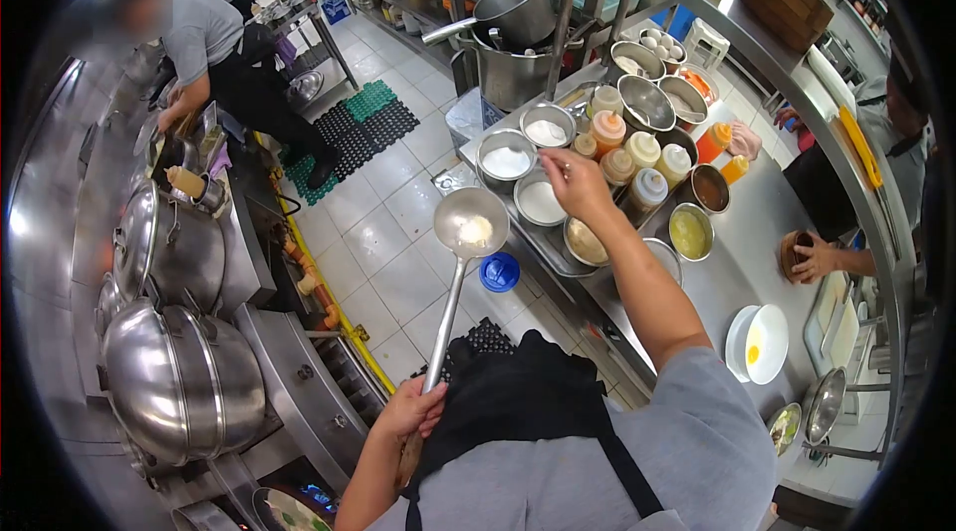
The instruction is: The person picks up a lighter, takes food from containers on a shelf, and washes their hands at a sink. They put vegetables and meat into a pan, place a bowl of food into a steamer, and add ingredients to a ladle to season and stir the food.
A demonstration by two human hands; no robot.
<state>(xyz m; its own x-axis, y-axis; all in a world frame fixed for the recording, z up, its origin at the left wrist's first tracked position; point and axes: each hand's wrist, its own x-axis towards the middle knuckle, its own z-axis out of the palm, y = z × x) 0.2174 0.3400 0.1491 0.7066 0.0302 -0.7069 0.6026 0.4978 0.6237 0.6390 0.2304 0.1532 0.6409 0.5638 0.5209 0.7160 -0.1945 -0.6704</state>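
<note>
My left hand (pixel 410 408) is wrapped round the long handle of a metal ladle (pixel 450 307), whose bowl hangs over the walkway. A small heap of pale powder (pixel 475 230) lies in the ladle's bowl. Over the metal bowls at the table's edge, my right hand (pixel 576 187) has its fingers pinched together; whatever is between them is too small to tell. Close by it are a bowl of white powder (pixel 541 202), a second white-filled bowl (pixel 505 160) and a third white-filled bowl (pixel 548 131). Several squeeze bottles (pixel 647 187) stand just right of the hand.
Large steel pots (pixel 184 372) sit on the stove at left, with a pan (pixel 289 511) near a blue flame. A co-worker (pixel 214 43) bends over the left counter. Another person's hand (pixel 817 260) holds a brown container (pixel 795 257). White bowls (pixel 765 344) stand on the right table.
</note>
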